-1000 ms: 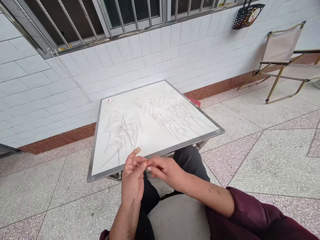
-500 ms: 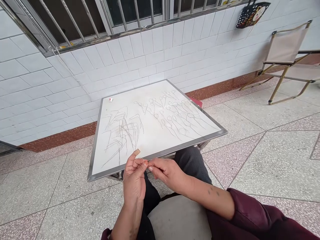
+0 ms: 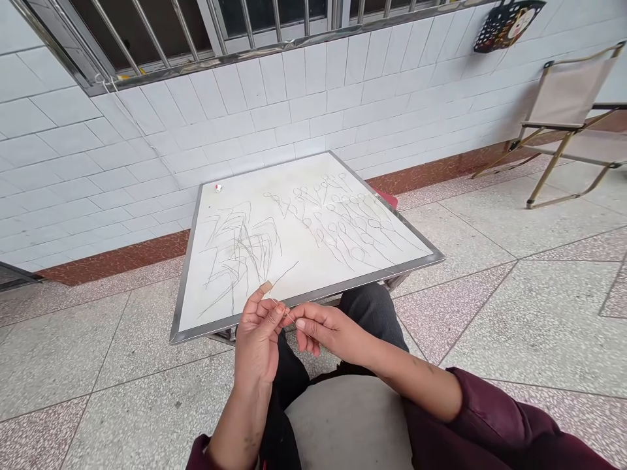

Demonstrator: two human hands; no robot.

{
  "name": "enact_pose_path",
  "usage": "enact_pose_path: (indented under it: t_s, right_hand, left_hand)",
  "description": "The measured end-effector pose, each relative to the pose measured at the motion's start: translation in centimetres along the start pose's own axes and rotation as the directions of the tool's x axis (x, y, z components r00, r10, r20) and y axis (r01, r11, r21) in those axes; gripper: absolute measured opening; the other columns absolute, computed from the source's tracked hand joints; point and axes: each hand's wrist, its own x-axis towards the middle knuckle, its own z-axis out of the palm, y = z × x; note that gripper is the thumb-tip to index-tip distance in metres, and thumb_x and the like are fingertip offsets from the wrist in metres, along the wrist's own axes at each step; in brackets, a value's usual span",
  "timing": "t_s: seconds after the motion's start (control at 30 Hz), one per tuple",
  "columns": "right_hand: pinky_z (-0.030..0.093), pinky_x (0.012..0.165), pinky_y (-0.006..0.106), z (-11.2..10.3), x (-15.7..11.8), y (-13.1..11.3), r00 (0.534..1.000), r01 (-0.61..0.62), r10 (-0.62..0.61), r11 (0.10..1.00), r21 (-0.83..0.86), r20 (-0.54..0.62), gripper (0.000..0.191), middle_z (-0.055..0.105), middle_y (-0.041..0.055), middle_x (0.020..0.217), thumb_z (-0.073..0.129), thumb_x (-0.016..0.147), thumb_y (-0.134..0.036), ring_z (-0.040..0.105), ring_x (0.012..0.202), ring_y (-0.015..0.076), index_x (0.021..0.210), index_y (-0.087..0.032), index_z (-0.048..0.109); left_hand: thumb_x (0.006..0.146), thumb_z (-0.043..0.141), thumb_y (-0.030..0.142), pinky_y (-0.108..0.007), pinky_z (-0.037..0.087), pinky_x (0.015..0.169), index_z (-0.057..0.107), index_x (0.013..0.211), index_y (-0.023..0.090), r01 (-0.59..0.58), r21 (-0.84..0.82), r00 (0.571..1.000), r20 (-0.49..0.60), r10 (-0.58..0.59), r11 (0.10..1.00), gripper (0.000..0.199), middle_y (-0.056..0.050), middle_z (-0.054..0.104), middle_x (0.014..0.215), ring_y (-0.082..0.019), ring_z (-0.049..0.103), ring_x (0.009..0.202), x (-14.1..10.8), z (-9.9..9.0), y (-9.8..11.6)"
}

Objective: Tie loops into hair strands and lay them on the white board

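Observation:
Above the near edge of a white table (image 3: 313, 281), my left hand (image 3: 259, 333) pinches a thin wire (image 3: 290, 318) between thumb and fingertip; one finger, with a tan wrap on its tip, points up. My right hand (image 3: 323, 329) pinches the same wire just to the right, thumb against forefinger. A dark length of wire slants up and right from beside the wrapped finger. Bent wires (image 3: 240, 241) lie in a tangled pile on the table's left part. Several wires with round loops (image 3: 333, 227) are spread over its right part.
A small white and red object (image 3: 218, 188) sits at the table's far left corner. Behind the table is a tiled wall with a barred window. A folding chair (image 3: 571, 98) stands at the right, and a dark basket (image 3: 507, 26) hangs on the wall.
My right hand has moved slightly away from my left, showing a short span of wire between them. A length of wire now shows above my left hand.

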Motion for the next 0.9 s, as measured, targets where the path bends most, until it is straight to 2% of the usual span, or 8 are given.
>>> enact_pose_path:
  t_s: [0.27, 0.6, 0.67, 0.73, 0.83, 0.9]
  right_hand:
    - [0.044, 0.049, 0.018, 0.4, -0.2, -0.3, 0.995, -0.047, 0.04, 0.996, -0.078, -0.089, 0.016, 0.056, -0.006, 0.057, 0.055, 0.091, -0.032, 0.049, 0.049, 0.0076, 0.096, -0.019, 0.061]
    - [0.044, 0.053, 0.02, 0.9, 0.0, 1.0, 0.976, 0.064, -0.121, 0.954, -0.292, -0.18, 0.016, 0.057, -0.0052, 0.059, 0.05, 0.095, -0.031, 0.05, 0.051, 0.0085, 0.09, -0.02, 0.06]
    - [0.043, 0.052, 0.02, 0.9, 0.2, 1.3, 0.974, 0.063, -0.113, 0.967, -0.247, -0.195, 0.019, 0.055, -0.0055, 0.057, 0.05, 0.096, -0.036, 0.049, 0.05, 0.0087, 0.089, -0.02, 0.059]
    - [0.042, 0.049, 0.02, 0.9, 0.4, 1.5, 0.981, 0.03, -0.055, 0.99, -0.136, -0.185, 0.026, 0.054, -0.0055, 0.056, 0.05, 0.095, -0.044, 0.049, 0.048, 0.0089, 0.09, -0.019, 0.059]
    - [0.044, 0.049, 0.02, 0.6, 0.6, 1.7, 0.994, -0.023, 0.025, 1.0, 0.02, -0.107, 0.035, 0.056, -0.0048, 0.058, 0.054, 0.092, -0.053, 0.052, 0.051, 0.0093, 0.095, -0.018, 0.06]
    - [0.045, 0.05, 0.02, 0.5, 0.7, 1.8, 0.997, -0.036, 0.04, 0.998, 0.056, -0.071, 0.037, 0.058, -0.0042, 0.06, 0.059, 0.089, -0.054, 0.054, 0.053, 0.0094, 0.097, -0.017, 0.061]
  left_hand:
    - [0.067, 0.084, 0.018, -0.023, 0.049, 0.067, 0.067, 0.116, 0.023, -0.066, 0.003, 0.997, 0.04, 0.066, 0.998, 0.052, 0.005, 0.061, 0.071, -0.009, 0.057, 0.063, -0.1, 0.2, -0.5]
    - [0.065, 0.084, 0.016, -0.022, 0.05, 0.07, 0.069, 0.11, 0.022, -0.124, -0.008, 0.992, -0.039, 0.124, 0.992, 0.048, 0.005, 0.061, 0.072, -0.01, 0.06, 0.069, 0.0, 0.3, -1.3]
    - [0.066, 0.084, 0.015, -0.022, 0.05, 0.071, 0.07, 0.109, 0.021, -0.151, -0.014, 0.986, -0.075, 0.15, 0.988, 0.046, 0.005, 0.062, 0.071, -0.009, 0.06, 0.068, 0.0, 0.5, -1.5]
    - [0.066, 0.083, 0.014, -0.022, 0.05, 0.072, 0.069, 0.109, 0.021, -0.155, -0.017, 0.982, -0.109, 0.152, 0.988, 0.046, 0.004, 0.062, 0.072, -0.009, 0.06, 0.068, -0.1, 0.5, -1.5]
    - [0.067, 0.082, 0.014, -0.023, 0.05, 0.07, 0.069, 0.112, 0.021, -0.119, -0.018, 0.985, -0.124, 0.116, 0.993, 0.047, 0.004, 0.062, 0.074, -0.009, 0.06, 0.066, -0.1, 0.6, -1.3]
    - [0.067, 0.082, 0.015, -0.024, 0.05, 0.067, 0.068, 0.112, 0.021, -0.105, -0.025, 0.988, -0.119, 0.101, 0.994, 0.048, 0.004, 0.061, 0.073, -0.01, 0.06, 0.065, -0.2, 0.5, -1.0]
